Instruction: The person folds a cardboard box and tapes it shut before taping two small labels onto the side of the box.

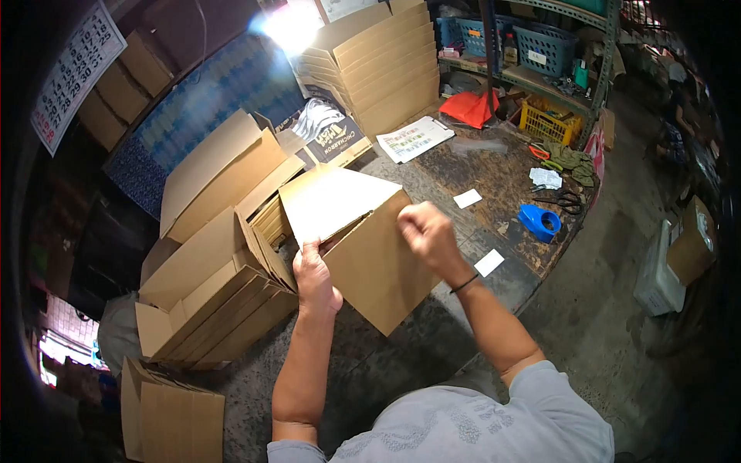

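Note:
A brown cardboard box (378,266) stands tilted in front of me on the worktable, its pale upper panel (336,197) catching the light. My left hand (314,279) grips the box at its near left edge, thumb up on the panel and the other fingers partly hidden. At the box's upper right corner is my right hand (429,238), its fingers curled in; whatever they hold, if anything, is hidden. A narrow dark gap runs along the edge between the two panels.
Folded cartons (208,309) are stacked at left, more cartons (386,69) at the back. On the table (532,255) lie a blue tape dispenser (539,223), scissors (567,202), white cards (488,263) and a printed sheet (415,140). A yellow basket (549,122) stands at back right.

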### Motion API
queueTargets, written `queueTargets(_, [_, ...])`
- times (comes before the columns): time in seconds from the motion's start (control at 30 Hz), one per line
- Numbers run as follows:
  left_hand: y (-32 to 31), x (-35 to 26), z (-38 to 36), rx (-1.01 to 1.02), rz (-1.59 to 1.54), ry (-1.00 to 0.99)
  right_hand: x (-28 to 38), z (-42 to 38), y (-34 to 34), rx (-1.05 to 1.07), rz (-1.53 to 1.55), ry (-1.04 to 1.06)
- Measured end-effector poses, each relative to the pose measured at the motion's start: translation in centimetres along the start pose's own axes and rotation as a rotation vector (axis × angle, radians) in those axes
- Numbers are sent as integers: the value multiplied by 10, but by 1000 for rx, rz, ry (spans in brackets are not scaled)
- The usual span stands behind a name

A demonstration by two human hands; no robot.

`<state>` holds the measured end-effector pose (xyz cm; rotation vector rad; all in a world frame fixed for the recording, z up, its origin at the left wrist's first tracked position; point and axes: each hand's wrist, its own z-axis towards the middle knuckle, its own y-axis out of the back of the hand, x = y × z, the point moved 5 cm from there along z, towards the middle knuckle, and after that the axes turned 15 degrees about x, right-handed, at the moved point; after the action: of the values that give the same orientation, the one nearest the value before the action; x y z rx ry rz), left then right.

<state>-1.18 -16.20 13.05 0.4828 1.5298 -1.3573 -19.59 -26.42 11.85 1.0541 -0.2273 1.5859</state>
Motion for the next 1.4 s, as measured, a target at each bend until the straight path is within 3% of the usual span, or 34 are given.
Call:
queueTargets(0.07, [-4, -3, -5, -31, -3, -3, -5, 7, 15, -91, -30, -97])
queueTargets(0.17, [-1, 0, -1, 3, 9, -15, 23, -3, -15, 74, -147, 154])
queueTargets(0.2, [0, 2, -1, 7, 11, -12, 22, -4, -14, 70, -148, 152])
queueTargets(0.27, [1, 1, -1, 14, 13, -15, 16, -3, -8, 32, -91, 119])
queueTargets(0.33, [0, -1, -5, -8, 4, -20, -5, 7, 13, -54, -58, -90])
queueTargets(0.43, [2, 0, -4, -22, 8, -16, 9, 2, -3, -60, -62, 6])
queueTargets(0.5, [-2, 1, -5, -18, 19, -7, 34, -7, -26, 145, -252, 237])
queueTargets(0.53, [-7, -1, -7, -20, 17, -12, 30, -5, -23, 143, -253, 237])
queueTargets(0.6, [-2, -1, -10, -24, 13, -21, -5, 2, -1, -27, 51, -20])
queueTargets(0.63, [9, 2, -9, -48, 10, -21, -21, 7, 13, -132, 41, -90])
queueTargets(0.67, [17, 5, -8, -70, 7, -21, -36, 9, 22, -117, 16, -185])
queueTargets(0.73, [13, 2, -10, -58, 9, -25, -49, 13, 24, -58, 383, -313])
queueTargets(0.87, [13, 5, -9, -19, -14, -20, -39, 23, 12, 6, 552, -214])
queueTargets(0.97, [4, 1, -14, 27, -23, -10, -40, 28, 5, 104, 632, -275])
queueTargets(1.2, [15, 4, -13, 26, -46, -26, -41, 15, -1, 110, 799, -236])
queueTargets(1.4, [20, 1, -11, 51, 1, -7, -63, -13, -13, 183, 848, -321])
